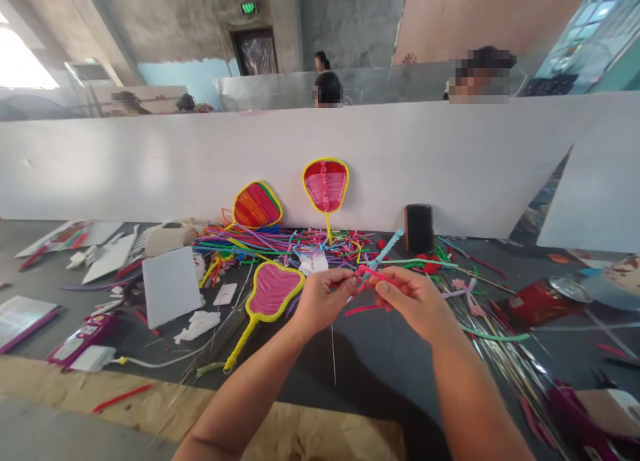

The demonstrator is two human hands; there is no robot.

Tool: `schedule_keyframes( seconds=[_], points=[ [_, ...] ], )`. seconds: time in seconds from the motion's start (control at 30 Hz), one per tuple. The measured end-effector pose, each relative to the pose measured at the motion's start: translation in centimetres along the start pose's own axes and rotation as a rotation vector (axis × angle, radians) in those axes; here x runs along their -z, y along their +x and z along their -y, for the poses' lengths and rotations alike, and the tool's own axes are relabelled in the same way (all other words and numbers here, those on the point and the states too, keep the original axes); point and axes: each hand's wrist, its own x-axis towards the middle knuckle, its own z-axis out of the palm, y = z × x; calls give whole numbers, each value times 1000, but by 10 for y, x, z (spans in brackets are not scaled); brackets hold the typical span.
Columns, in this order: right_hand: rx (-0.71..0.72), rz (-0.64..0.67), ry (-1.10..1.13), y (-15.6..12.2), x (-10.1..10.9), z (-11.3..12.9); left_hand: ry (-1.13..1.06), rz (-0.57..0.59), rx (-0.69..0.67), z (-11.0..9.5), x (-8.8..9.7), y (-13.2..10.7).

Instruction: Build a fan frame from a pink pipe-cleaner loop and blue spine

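Observation:
In front of me, my left hand (327,298) pinches the lower part of a light blue wrapped pipe cleaner stem (385,249), which slants up to the right. My right hand (413,298) is closed on a pinkish-red pipe cleaner (376,273) that crosses the stem between both hands. Fingertips cover part of the crossing. A thin wire (333,358) hangs below my left hand. Left of that hand lies a pink fan (273,291) with a yellow pipe cleaner rim and handle. Another pink and red fan (326,186) stands against the white board, beside a red-orange fan (257,204).
Loose colored pipe cleaners (280,240) lie along the white board (200,161). A dark phone (419,228) leans there. Metal wires (505,354) and a red can (547,300) are at right. A white card (171,288) and purple box (85,338) are at left. People sit beyond the board.

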Motion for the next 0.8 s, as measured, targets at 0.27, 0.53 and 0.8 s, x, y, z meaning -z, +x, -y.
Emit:
schedule_keyframes(
  seconds=[0.27,0.53,0.8],
  points=[
    [215,-283,-447,8,-8,3,-325,223,143,10,-3,9],
    [140,-271,-377,11,-4,-5,-481,206,257,17,-2,13],
    [115,-215,-299,17,-3,-13,-460,215,246,17,1,15]
  ],
)
